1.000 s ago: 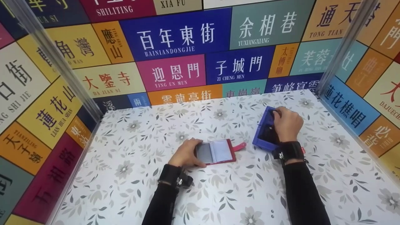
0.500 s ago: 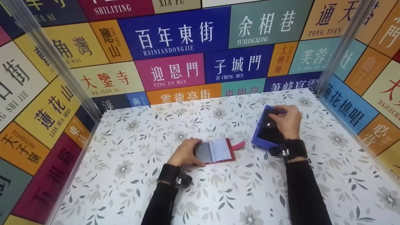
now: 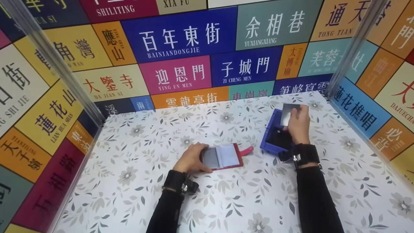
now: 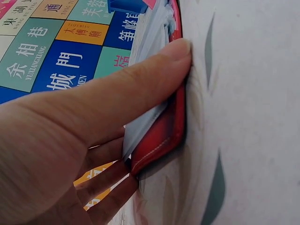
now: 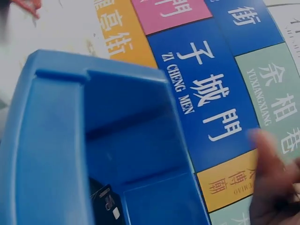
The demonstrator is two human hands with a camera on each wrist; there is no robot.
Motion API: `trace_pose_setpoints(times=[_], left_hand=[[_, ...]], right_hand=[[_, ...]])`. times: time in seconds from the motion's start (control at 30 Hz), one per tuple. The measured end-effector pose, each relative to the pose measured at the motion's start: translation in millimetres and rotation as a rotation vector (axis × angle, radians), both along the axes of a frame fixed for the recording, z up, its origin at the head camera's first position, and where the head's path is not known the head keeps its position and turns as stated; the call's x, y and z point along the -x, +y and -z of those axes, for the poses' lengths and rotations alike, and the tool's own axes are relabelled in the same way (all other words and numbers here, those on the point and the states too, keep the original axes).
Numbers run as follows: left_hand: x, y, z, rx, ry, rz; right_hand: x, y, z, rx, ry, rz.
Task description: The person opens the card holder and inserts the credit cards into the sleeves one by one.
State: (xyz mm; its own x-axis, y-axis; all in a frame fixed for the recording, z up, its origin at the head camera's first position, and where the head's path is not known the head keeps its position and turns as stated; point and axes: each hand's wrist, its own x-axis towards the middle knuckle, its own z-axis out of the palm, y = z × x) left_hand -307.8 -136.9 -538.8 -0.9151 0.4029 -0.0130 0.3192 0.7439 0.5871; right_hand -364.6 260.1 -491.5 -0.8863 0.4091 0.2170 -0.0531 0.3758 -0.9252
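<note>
"Where do we find the wallet?"

"Near the middle of the head view. We see the red wallet (image 3: pixel 240 155) lying open on the flowered tabletop (image 3: pixel 239 200), its clear sleeves (image 3: pixel 229 154) facing up and its pink strap (image 3: pixel 247 150) pointing right."

"And our left hand (image 3: pixel 190 158)?"

"It grips the wallet's left end, thumb apart from the fingers. In the left wrist view we see the thumb across the red edge and the fingers beyond the sleeves."

"What do we have on the right?"

"Our right hand (image 3: pixel 299 124) pinches a shiny grey card (image 3: pixel 288 116), right of centre in the head view, over the upper part of the blue box (image 3: pixel 274 149). The thumb lies on the card's face; how the fingers behind it sit, we cannot tell. The right wrist view only gives us a blur at lower right."

"Anything inside the box?"

"Yes, we see dark contents (image 3: pixel 278 138), including a black card (image 5: pixel 108 206) with pale marks at the bottom of the right wrist view."

"Behind it all?"

"A wall of coloured signs (image 3: pixel 181 38) fills the top."
</note>
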Motion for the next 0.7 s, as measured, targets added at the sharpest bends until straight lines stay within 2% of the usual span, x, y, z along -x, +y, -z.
trace_pose_setpoints(times=[0.2,0.37,0.43,0.57,0.7], left_hand=[[-0.1,1,0.1,0.004,-0.021,-0.011],[-0.3,1,-0.2,0.0,-0.028,-0.018],[-0.4,0,-0.3,0.0,-0.027,-0.017],[-0.9,0,-1.3,-0.001,-0.022,-0.011],[-0.5,1,-2.2,-0.002,-0.015,-0.004]], right_hand=[[3.3,0,6.4,-0.036,0.042,0.04],[3.4,0,6.5,0.029,0.039,0.038],[2.6,-1,4.0,0.087,0.02,-0.011],[-0.3,-8,-2.6,0.216,0.009,-0.193],[-2.6,-25,-5.4,0.245,0.054,-0.349]])
